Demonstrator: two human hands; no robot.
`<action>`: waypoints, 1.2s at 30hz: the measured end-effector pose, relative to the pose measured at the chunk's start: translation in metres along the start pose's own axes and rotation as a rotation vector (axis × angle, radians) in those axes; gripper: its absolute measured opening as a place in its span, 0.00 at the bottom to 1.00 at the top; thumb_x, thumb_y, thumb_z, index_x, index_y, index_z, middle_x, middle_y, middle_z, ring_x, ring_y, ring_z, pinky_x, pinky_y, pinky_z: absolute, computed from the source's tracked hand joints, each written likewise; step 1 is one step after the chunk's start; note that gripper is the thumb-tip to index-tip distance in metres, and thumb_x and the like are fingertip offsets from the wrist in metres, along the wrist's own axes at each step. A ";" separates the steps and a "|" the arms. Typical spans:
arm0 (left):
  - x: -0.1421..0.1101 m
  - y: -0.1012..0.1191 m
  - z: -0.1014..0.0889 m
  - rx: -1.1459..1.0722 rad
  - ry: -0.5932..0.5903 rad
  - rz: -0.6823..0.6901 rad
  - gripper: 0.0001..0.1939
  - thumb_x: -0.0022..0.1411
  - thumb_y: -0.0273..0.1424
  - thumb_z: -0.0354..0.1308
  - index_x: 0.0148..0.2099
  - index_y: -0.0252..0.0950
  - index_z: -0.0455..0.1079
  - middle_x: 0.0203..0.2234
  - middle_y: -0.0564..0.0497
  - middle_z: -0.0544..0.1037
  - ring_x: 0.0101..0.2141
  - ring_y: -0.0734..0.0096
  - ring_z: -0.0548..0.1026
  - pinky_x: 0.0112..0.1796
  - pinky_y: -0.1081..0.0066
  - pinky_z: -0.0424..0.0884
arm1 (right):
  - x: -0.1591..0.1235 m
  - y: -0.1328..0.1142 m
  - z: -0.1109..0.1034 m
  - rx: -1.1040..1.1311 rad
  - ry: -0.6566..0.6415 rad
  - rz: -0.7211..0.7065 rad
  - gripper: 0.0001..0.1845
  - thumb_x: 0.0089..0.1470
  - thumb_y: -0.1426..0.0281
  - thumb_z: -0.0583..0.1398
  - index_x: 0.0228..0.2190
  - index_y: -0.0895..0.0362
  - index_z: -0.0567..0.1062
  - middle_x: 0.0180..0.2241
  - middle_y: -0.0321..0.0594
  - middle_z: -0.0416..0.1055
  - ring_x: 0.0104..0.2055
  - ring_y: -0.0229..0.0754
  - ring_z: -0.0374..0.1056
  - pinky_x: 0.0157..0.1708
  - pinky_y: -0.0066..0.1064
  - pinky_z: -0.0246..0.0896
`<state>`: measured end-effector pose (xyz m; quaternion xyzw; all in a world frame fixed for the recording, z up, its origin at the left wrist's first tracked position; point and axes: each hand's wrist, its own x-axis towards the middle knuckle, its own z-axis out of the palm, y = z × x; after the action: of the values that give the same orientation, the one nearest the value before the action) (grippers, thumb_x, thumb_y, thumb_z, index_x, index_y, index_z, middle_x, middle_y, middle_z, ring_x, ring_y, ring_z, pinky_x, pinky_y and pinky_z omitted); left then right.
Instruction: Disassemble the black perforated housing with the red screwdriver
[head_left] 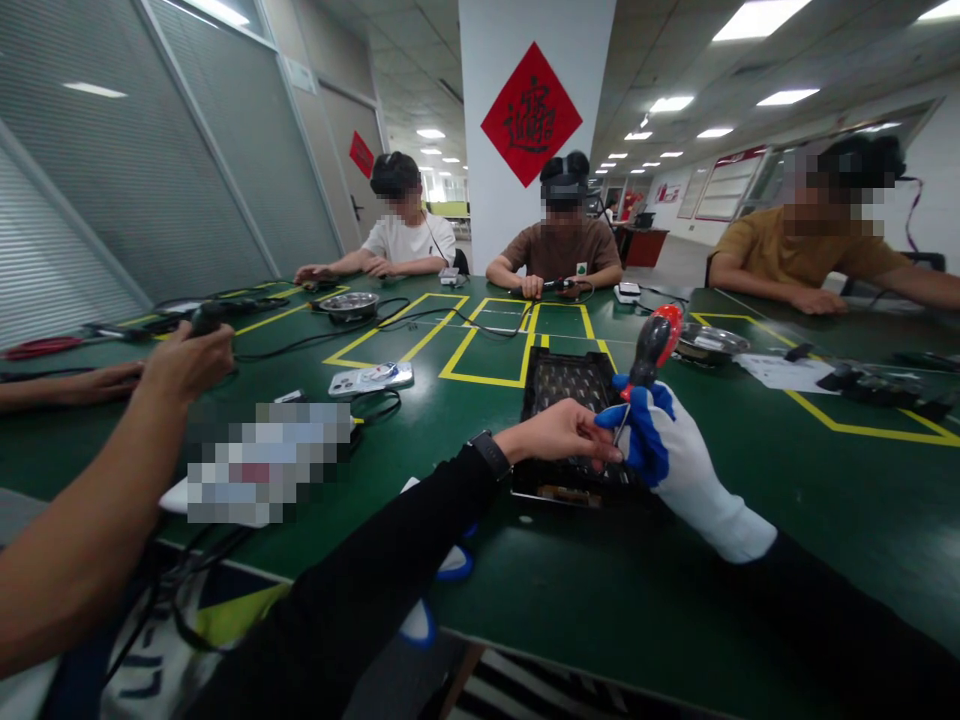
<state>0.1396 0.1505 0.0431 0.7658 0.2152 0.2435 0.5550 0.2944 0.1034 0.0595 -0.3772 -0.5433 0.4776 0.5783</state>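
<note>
My right hand (660,440), in a white and blue work glove, grips a screwdriver (655,345) with a red and black handle. The handle points up and tilts right, its metal shaft running down toward my other hand. My left hand (562,430) is bare, with a dark watch (491,455) on the wrist. Its fingers are pinched together close to the screwdriver's tip; what they pinch is too small to make out. Beneath both hands lies a black plastic tray-like case (530,400) with a patterned inside, partly covered by my hands.
A white and blue glove (454,565) lies under my left forearm at the table edge. Left of it are a phone (371,378) and cables. Steel bowls (352,304) stand farther back on the green table (450,425). A co-worker's arm (112,520) reaches in at left; three people sit opposite.
</note>
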 end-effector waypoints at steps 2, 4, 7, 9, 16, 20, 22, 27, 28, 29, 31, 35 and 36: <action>0.000 -0.002 0.000 0.008 -0.024 0.004 0.14 0.47 0.37 0.63 0.30 0.28 0.73 0.22 0.51 0.76 0.24 0.78 0.71 0.31 0.75 0.65 | 0.001 0.003 0.002 0.029 0.052 0.041 0.16 0.48 0.57 0.58 0.35 0.54 0.65 0.22 0.33 0.71 0.14 0.31 0.60 0.12 0.24 0.55; 0.000 -0.002 0.000 0.037 -0.031 0.013 0.15 0.48 0.37 0.63 0.31 0.28 0.73 0.21 0.51 0.76 0.24 0.79 0.70 0.30 0.76 0.64 | 0.002 0.005 0.001 0.044 0.055 0.051 0.17 0.48 0.56 0.59 0.33 0.55 0.66 0.21 0.32 0.70 0.15 0.31 0.59 0.12 0.23 0.54; 0.000 -0.002 -0.001 0.067 -0.013 0.039 0.15 0.49 0.38 0.61 0.31 0.27 0.73 0.21 0.50 0.75 0.22 0.80 0.69 0.28 0.77 0.63 | 0.003 0.005 -0.005 0.027 -0.025 -0.013 0.19 0.48 0.56 0.58 0.38 0.56 0.69 0.24 0.35 0.71 0.22 0.34 0.65 0.18 0.24 0.60; -0.001 -0.001 -0.001 0.071 -0.012 0.034 0.15 0.50 0.37 0.61 0.29 0.27 0.73 0.21 0.50 0.75 0.23 0.79 0.69 0.29 0.76 0.64 | 0.003 0.004 -0.008 -0.004 -0.069 -0.044 0.22 0.47 0.56 0.58 0.41 0.55 0.70 0.27 0.37 0.72 0.25 0.35 0.67 0.22 0.26 0.63; 0.001 -0.003 0.001 0.069 -0.021 0.012 0.14 0.48 0.36 0.62 0.30 0.27 0.73 0.21 0.49 0.75 0.24 0.77 0.71 0.30 0.75 0.66 | 0.002 0.009 -0.001 0.084 -0.035 0.004 0.19 0.49 0.55 0.57 0.39 0.54 0.65 0.22 0.32 0.71 0.14 0.30 0.58 0.14 0.22 0.53; 0.001 -0.001 0.002 0.068 -0.049 0.003 0.14 0.46 0.36 0.63 0.30 0.27 0.74 0.21 0.50 0.75 0.23 0.78 0.70 0.27 0.77 0.64 | 0.001 0.010 -0.002 0.043 -0.034 0.003 0.19 0.47 0.54 0.59 0.34 0.55 0.66 0.18 0.31 0.68 0.15 0.30 0.58 0.14 0.22 0.53; 0.000 0.001 0.002 0.090 -0.035 0.011 0.15 0.45 0.36 0.64 0.29 0.27 0.74 0.20 0.51 0.74 0.22 0.80 0.68 0.25 0.77 0.63 | 0.000 0.008 -0.004 0.027 -0.078 -0.014 0.21 0.49 0.53 0.56 0.37 0.56 0.69 0.19 0.32 0.68 0.16 0.30 0.59 0.16 0.22 0.55; 0.000 0.002 0.001 0.151 0.009 0.006 0.15 0.44 0.37 0.64 0.28 0.27 0.74 0.18 0.52 0.72 0.19 0.83 0.63 0.22 0.78 0.57 | -0.002 0.005 -0.008 0.074 -0.149 -0.020 0.26 0.52 0.52 0.51 0.46 0.56 0.68 0.23 0.34 0.69 0.17 0.30 0.60 0.17 0.24 0.56; 0.000 0.001 0.001 0.155 0.009 0.006 0.15 0.44 0.37 0.64 0.28 0.27 0.74 0.18 0.53 0.71 0.19 0.83 0.62 0.22 0.78 0.56 | -0.002 0.005 -0.007 0.088 -0.149 -0.015 0.26 0.52 0.52 0.52 0.46 0.56 0.68 0.22 0.34 0.69 0.17 0.30 0.59 0.16 0.23 0.56; 0.000 0.001 0.001 0.156 0.011 0.010 0.15 0.44 0.36 0.64 0.27 0.27 0.73 0.18 0.53 0.71 0.19 0.83 0.62 0.22 0.78 0.56 | -0.003 0.006 -0.006 0.097 -0.147 -0.015 0.26 0.51 0.52 0.53 0.45 0.56 0.67 0.22 0.33 0.69 0.16 0.30 0.59 0.16 0.23 0.55; 0.000 0.001 0.001 0.157 0.004 0.018 0.15 0.43 0.36 0.65 0.26 0.27 0.73 0.17 0.54 0.70 0.19 0.83 0.62 0.23 0.78 0.57 | -0.003 0.007 -0.003 0.095 -0.136 -0.019 0.24 0.50 0.53 0.54 0.43 0.55 0.67 0.21 0.32 0.69 0.15 0.30 0.59 0.14 0.22 0.54; 0.000 0.001 0.002 0.162 -0.028 0.022 0.15 0.45 0.37 0.64 0.26 0.27 0.73 0.17 0.53 0.71 0.19 0.83 0.64 0.23 0.79 0.58 | -0.002 0.006 0.001 0.047 -0.047 -0.021 0.20 0.46 0.55 0.59 0.37 0.54 0.65 0.18 0.29 0.67 0.13 0.29 0.58 0.13 0.21 0.52; 0.000 0.001 0.002 0.161 -0.032 0.013 0.15 0.45 0.37 0.64 0.26 0.27 0.73 0.17 0.52 0.72 0.19 0.82 0.65 0.23 0.78 0.59 | -0.002 0.006 0.001 0.040 -0.029 -0.017 0.20 0.46 0.55 0.60 0.36 0.55 0.65 0.18 0.28 0.66 0.14 0.29 0.58 0.13 0.21 0.52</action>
<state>0.1406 0.1487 0.0434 0.8132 0.2200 0.2168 0.4933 0.2923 0.1030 0.0533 -0.3540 -0.5452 0.4890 0.5816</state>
